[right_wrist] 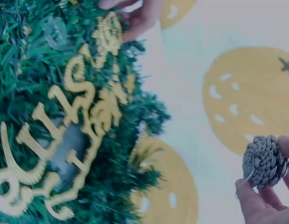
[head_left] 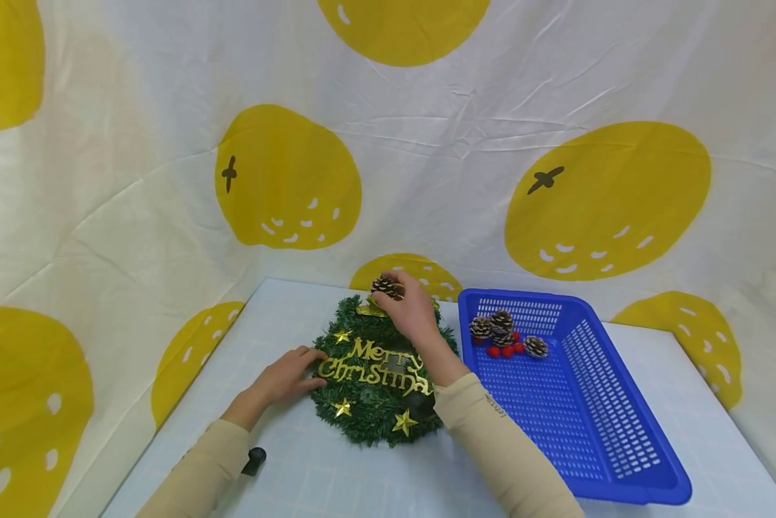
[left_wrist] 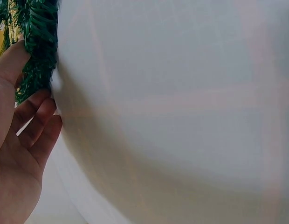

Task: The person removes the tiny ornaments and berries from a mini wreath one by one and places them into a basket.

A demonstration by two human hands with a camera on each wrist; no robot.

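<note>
A green Christmas wreath (head_left: 362,403) with gold "Merry Christmas" lettering (head_left: 375,367) and gold stars lies on the table. My left hand (head_left: 291,374) grips its left edge; the left wrist view shows the thumb on the greenery (left_wrist: 42,42) and the fingers curled at the rim. Over the wreath's far edge, near a gold bow (head_left: 370,310), my right hand (head_left: 414,309) pinches a pine cone (head_left: 384,287) between thumb and fingers. In the right wrist view the pine cone (right_wrist: 264,161) has a thin pale wire or thread on it. My right forearm covers part of the wreath's right side.
A blue plastic basket (head_left: 628,403) stands to the right of the wreath. Several pine cones (head_left: 535,347) and red berries (head_left: 507,351) lie in its far left corner. A small black object (head_left: 255,460) is beside my left sleeve. Fruit-printed cloth (head_left: 427,180) hangs behind the table.
</note>
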